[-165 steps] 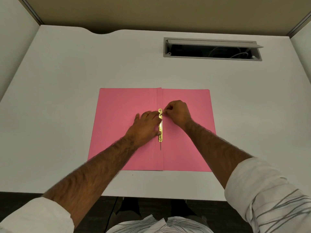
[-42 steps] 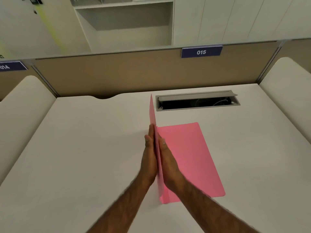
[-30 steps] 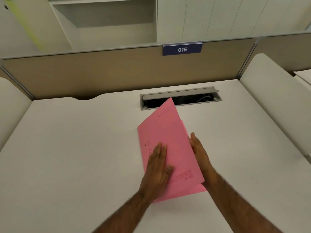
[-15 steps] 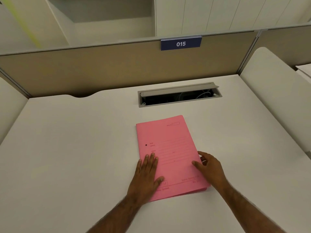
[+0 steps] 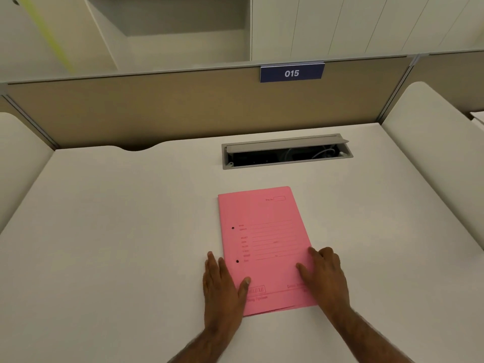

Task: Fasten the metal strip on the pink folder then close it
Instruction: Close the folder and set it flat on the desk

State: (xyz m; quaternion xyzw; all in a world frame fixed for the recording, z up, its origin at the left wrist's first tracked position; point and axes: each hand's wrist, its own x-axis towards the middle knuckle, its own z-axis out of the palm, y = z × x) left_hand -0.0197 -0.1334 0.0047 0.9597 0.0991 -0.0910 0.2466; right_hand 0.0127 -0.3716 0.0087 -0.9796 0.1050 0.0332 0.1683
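A white desk [image 5: 110, 244] fills the head view, backed by a tan partition [image 5: 157, 108] carrying a blue "015" plate [image 5: 291, 72]. Half a second ago the left hand lay fully on the cover; now the left hand [image 5: 222, 289] has slid to the folder's near left edge, palm flat and fingers spread, half on the desk, with the thumb on the cover. The right hand [image 5: 326, 276] stays at the near right corner, fingers loosely curled on the cover, clasping nothing. At the far side an open cable tray [image 5: 286, 151] sits in the desk, well apart from the folder; nothing blocks the folder but the hands. The pink folder [image 5: 264, 231] lies closed and flat at mid-desk, slightly askew, printed front up, two punched holes near its left edge.
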